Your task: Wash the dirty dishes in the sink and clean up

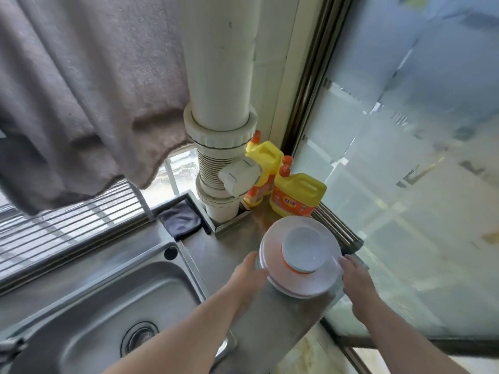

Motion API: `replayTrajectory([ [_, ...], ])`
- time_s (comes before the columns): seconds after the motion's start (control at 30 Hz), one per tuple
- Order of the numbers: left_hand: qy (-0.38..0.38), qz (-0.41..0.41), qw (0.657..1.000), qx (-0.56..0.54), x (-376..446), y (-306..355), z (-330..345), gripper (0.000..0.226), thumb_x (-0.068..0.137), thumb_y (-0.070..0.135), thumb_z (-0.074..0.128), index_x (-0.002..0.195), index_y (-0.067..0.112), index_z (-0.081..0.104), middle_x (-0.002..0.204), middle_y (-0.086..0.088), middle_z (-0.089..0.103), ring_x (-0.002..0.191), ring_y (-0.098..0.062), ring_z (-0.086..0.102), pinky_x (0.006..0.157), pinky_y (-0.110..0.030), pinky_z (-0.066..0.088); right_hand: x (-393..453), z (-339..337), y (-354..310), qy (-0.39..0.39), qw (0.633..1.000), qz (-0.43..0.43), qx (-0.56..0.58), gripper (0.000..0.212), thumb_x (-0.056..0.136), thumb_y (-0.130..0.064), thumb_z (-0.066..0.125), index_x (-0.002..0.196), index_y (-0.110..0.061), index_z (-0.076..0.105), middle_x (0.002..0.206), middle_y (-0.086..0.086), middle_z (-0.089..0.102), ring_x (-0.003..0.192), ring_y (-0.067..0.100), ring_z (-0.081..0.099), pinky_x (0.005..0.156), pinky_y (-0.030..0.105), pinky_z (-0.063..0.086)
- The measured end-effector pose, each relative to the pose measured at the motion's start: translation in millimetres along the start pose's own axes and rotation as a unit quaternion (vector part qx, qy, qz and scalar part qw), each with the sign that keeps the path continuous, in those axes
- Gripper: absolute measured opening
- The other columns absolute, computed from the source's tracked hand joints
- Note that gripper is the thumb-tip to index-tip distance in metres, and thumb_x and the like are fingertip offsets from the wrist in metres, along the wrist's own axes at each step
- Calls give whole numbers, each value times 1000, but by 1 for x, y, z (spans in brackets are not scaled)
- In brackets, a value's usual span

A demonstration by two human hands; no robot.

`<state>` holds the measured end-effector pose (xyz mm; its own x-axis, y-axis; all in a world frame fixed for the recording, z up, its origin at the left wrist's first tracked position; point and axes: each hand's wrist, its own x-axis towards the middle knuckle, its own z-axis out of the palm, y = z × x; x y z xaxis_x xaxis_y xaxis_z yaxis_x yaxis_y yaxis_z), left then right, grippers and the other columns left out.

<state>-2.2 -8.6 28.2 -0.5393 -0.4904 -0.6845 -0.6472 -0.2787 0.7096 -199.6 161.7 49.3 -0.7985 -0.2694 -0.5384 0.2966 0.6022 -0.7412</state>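
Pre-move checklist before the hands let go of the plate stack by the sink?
1. Both hands on stack: left hand and right hand flank the plates: ok.
2. Bowl sits centred, upside down on the plates: ok.
3. Stack fully resting on steel counter: cannot tell.
4. Gap to detergent bottles: bottles stand behind, apart: ok.
5. Near rim close to counter edge: cannot tell.
6. Sink basin holds no visible dishes: ok.
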Motion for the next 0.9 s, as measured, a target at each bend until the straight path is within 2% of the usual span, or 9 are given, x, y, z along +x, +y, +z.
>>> replayTrajectory([
  [0.07,-2,-46,998,-46,16,4,15,69,103,36,56,163,38,21,159,-6,43,138,-32,48,114,-47,44,27,1,-5,-47,998,44,-6,36,107,-40,46,139,-28,55,133,4,56,129,30,50,113,55,39],
  [0.17,-24,-48,997,-47,34,0,34,58,108,36,48,158,39,20,145,-3,54,132,-29,52,116,-50,43,66,2,-3,-116,992,47,-10,43,110,-42,41,153,-39,42,151,-10,47,142,25,42,119,55,34],
  [0.27,-6,-44,997,-67,43,-2,45,51,109,31,41,153,45,19,136,1,58,130,-30,55,115,-49,44,91,4,5,-157,985,68,16,38,106,-52,43,144,-55,45,144,-16,56,131,22,54,109,57,46],
  [0.33,-3,-51,991,-124,49,-2,48,49,109,25,40,151,48,27,136,3,60,128,-25,57,112,-49,49,87,6,1,-158,984,70,43,29,111,-45,39,136,-56,48,130,-16,60,118,20,57,98,51,51],
  [0.43,4,-74,981,-180,48,3,46,43,110,22,41,142,52,37,132,3,63,120,-22,63,92,-41,62,80,12,-1,-146,987,52,46,35,113,-28,35,132,-54,49,132,-8,59,123,26,55,104,54,48],
  [0.57,53,-97,975,-195,42,1,26,34,110,21,39,133,44,50,123,-2,68,109,-24,67,81,-41,65,73,29,-2,-176,981,58,53,40,113,-22,38,132,-51,58,135,-3,64,122,24,60,103,54,52],
  [0.67,96,-90,980,-150,49,-22,4,28,105,33,42,121,52,55,122,0,71,111,-24,68,93,-50,62,57,48,-15,-200,976,75,52,36,113,-25,39,134,-48,57,124,-7,69,110,20,65,80,40,57],
  [0.73,111,-72,985,-109,73,-56,-7,24,97,44,44,114,58,53,120,4,69,112,-23,67,102,-53,57,50,58,-19,-208,974,77,44,35,112,-27,41,135,-47,58,123,-5,71,109,22,68,74,37,58],
  [0.9,145,-36,986,-69,72,-64,-17,25,89,51,48,110,47,61,105,7,74,103,-22,71,98,-54,58,42,65,-17,-209,974,73,39,35,112,-29,41,140,-45,53,130,-1,66,115,25,64,93,48,59],
])
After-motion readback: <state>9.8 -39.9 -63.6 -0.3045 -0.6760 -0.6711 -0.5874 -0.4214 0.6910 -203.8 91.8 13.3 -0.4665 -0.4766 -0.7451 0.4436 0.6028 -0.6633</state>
